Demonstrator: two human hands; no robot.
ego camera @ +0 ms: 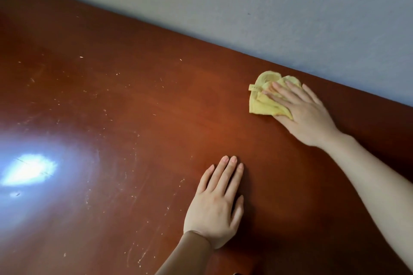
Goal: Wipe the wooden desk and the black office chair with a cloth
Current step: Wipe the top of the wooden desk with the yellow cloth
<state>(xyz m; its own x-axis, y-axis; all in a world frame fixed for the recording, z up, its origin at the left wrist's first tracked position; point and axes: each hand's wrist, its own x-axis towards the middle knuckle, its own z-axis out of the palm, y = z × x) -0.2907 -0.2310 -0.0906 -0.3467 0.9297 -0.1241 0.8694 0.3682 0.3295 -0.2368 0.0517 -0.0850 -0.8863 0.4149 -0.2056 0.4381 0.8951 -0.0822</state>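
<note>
My right hand (306, 116) lies flat on the yellow cloth (267, 96), fingers straight and spread, pressing it down onto the wooden desk (138, 100); that grip is released, a flat press with nothing clenched. The cloth is crumpled into a loose wad at about two o'clock in the view, near the desk's far edge where it meets the pale blue-grey wall (245, 6). Its folds stick out beyond my fingertips toward ten o'clock, and a small tag shows at its left corner.

My left hand (215, 207) rests palm down on the bare wood at about five o'clock, fingers straight and close together, its grip also released and holding nothing. It sits well apart from the cloth.

The reddish-brown desktop carries many pale scratches and specks across its left half, and a bright glare of reflected light at eight o'clock.
</note>
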